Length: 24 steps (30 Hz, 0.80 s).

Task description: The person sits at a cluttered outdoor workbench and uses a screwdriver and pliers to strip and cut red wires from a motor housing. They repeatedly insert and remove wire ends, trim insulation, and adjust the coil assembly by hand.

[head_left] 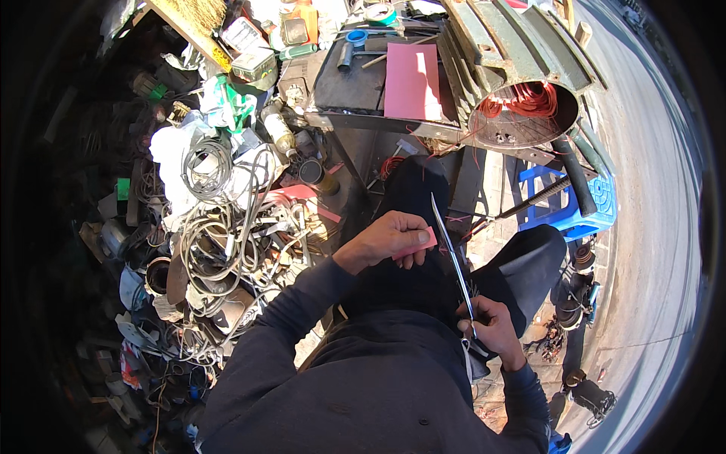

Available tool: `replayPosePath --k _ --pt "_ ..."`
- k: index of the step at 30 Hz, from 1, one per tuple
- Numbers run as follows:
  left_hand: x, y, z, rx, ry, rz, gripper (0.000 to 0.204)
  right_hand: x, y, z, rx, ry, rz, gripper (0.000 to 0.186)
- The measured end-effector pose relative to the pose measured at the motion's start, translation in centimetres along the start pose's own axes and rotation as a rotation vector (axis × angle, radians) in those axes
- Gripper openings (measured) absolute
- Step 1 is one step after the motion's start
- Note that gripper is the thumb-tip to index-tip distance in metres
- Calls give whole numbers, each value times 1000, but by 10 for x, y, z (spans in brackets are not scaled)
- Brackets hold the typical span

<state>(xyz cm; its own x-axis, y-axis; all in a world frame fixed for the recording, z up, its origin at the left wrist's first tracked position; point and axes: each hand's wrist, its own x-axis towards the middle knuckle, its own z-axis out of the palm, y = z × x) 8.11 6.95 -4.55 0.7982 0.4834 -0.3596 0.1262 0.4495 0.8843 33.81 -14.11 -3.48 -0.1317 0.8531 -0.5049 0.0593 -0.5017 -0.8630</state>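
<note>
Above my lap, my left hand [395, 238] pinches a small pink strip [428, 239] that looks like paper or thin card. My right hand [490, 327] is closed around the handles of long metal scissors [452, 261]. Their blades look together and point away from me, just right of the strip and apart from it. On the bench [349, 89] ahead lies a larger pink sheet [412, 79]. To its right, a ribbed metal motor housing [522, 45] lies on its side, with red wire coils [525, 102] inside its round opening.
Tangled cables [208, 250] and scrap fill the ground at my left. A blue plastic stool [601, 200] stands at the right, beside the road [643, 250]. A dark-gripped bar [578, 178] juts from below the housing. Tape rolls [380, 13] and tools lie on the bench.
</note>
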Motion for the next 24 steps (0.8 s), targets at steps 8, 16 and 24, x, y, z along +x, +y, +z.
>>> replayPosePath --k 8,16,24 --pt "-13 -40 -15 -347 282 168 32 82 -110 73 -13 -19 -372 23" --pt "-49 -28 -26 -368 430 222 29 226 -257 124 54 206 -492 30" --pt "-68 -33 -37 -468 495 310 23 301 -297 106 -367 553 -442 46"
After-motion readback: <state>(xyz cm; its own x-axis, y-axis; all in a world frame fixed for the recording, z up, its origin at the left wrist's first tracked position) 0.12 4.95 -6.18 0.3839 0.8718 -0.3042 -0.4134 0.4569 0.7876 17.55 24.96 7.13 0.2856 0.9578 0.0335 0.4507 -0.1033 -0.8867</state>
